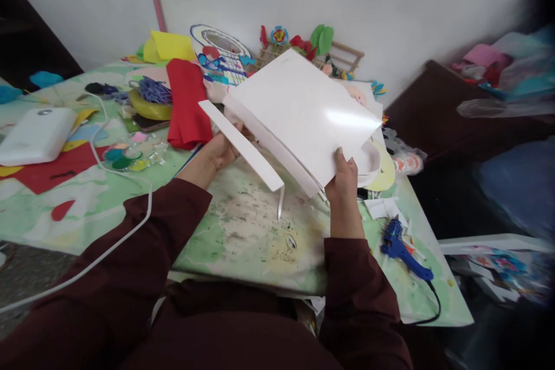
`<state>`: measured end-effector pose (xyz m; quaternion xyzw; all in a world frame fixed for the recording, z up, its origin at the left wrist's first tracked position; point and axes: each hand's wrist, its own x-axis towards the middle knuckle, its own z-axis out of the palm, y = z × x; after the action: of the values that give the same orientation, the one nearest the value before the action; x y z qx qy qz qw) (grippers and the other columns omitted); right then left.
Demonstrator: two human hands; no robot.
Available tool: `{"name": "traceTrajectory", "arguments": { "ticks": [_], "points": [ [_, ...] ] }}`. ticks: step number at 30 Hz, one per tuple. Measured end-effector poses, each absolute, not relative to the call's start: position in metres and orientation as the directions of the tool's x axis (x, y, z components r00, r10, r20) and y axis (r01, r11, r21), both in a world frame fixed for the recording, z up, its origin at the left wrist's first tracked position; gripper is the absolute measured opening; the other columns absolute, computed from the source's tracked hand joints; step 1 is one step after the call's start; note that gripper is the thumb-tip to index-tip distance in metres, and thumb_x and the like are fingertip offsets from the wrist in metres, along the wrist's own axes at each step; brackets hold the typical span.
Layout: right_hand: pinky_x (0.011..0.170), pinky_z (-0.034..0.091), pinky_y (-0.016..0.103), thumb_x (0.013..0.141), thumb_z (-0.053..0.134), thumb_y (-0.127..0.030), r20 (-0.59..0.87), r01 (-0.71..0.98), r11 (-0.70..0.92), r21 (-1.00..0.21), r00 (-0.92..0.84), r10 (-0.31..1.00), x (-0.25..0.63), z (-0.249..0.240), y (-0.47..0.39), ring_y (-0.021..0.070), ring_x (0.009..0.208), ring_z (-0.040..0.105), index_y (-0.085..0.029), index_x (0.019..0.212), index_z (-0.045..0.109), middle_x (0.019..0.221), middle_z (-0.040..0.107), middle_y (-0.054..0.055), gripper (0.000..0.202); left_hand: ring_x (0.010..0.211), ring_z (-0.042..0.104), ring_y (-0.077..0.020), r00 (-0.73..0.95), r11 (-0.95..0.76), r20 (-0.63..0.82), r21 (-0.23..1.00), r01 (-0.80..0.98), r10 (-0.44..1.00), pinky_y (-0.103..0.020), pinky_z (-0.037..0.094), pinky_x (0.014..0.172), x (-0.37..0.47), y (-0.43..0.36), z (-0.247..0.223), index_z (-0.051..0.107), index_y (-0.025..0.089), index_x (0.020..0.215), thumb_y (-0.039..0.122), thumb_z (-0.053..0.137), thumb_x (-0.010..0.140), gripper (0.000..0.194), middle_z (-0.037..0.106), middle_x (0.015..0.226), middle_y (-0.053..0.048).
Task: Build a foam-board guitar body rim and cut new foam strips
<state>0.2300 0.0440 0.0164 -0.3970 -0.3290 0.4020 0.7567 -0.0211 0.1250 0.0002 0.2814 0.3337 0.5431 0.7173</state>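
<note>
Hands are holding white card (303, 110) above the desk (243, 231), left hand (219, 153) gripping the loose strip (243, 147), right hand (344, 179) pinching the sheet's corner, so cutting seems partly done, much card remaining whole.

White board (303, 110): smooth, glossy, catching a bright glare; its strip (243, 147) looks like foam-core card. Red cloth (186, 104): matt, felt-like, folded. Table cover (243, 231): printed plastic sheet, stained, scuffed. Glue gun (401, 248): blue plastic. Cable (108, 248): smooth white plastic. Sleeves (143, 254): matt maroon fabric.
</note>
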Motion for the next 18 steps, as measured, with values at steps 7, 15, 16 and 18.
{"name": "traceTrajectory", "arguments": {
  "ticks": [7, 15, 16, 18],
  "points": [
    [0.099, 0.045, 0.038, 0.079, 0.062, -0.035, 0.288, -0.261, 0.55, -0.793, 0.635, 0.717, 0.234, 0.013, 0.039, 0.0128, 0.105, 0.061, -0.024, 0.119, 0.053, 0.118, 0.063, 0.001, 0.042, 0.052, 0.059, -0.0162, 0.277, 0.232, -0.212, 0.972, -0.04, 0.937, -0.023, 0.045, 0.047, -0.036, 0.124, -0.017, 0.061, 0.016, 0.067, 0.012, 0.067, 0.065, 0.007, 0.061, 0.058, -0.004],
    [0.1, 0.044, 0.036, 0.08, 0.062, -0.031, 0.278, -0.251, 0.575, -0.778, 0.683, 0.675, 0.24, -0.004, 0.041, 0.0122, 0.106, 0.06, -0.021, 0.116, 0.056, 0.116, 0.064, 0.002, 0.038, 0.087, 0.059, -0.03, 0.508, -0.407, -0.111, 0.465, 0.786, 0.854, -0.037, 0.043, 0.08, -0.049, 0.106, -0.008, 0.064, 0.018, 0.08, 0.039, 0.07, 0.06, 0.03, 0.063, 0.083, -0.009],
    [0.101, 0.043, 0.036, 0.079, 0.062, -0.03, 0.276, -0.256, 0.574, -0.778, 0.682, 0.678, 0.239, -0.006, 0.043, 0.0121, 0.106, 0.06, -0.021, 0.115, 0.056, 0.116, 0.064, 0.002, 0.038, 0.096, 0.056, -0.0327, 0.574, -0.489, -0.133, 0.392, 0.779, 0.808, -0.039, 0.041, 0.085, -0.047, 0.101, -0.008, 0.063, 0.018, 0.096, 0.046, 0.072, 0.057, 0.049, 0.063, 0.098, -0.012],
    [0.102, 0.042, 0.037, 0.079, 0.062, -0.029, 0.269, -0.267, 0.567, -0.779, 0.675, 0.687, 0.238, -0.009, 0.044, 0.0123, 0.107, 0.059, -0.02, 0.115, 0.056, 0.116, 0.064, 0.002, 0.038, 0.113, 0.046, -0.0376, 0.651, -0.587, -0.166, 0.312, 0.747, 0.741, -0.044, 0.036, 0.094, -0.043, 0.092, -0.009, 0.051, 0.018, 0.125, 0.054, 0.075, 0.049, 0.087, 0.051, 0.125, -0.017]
  ]
}}
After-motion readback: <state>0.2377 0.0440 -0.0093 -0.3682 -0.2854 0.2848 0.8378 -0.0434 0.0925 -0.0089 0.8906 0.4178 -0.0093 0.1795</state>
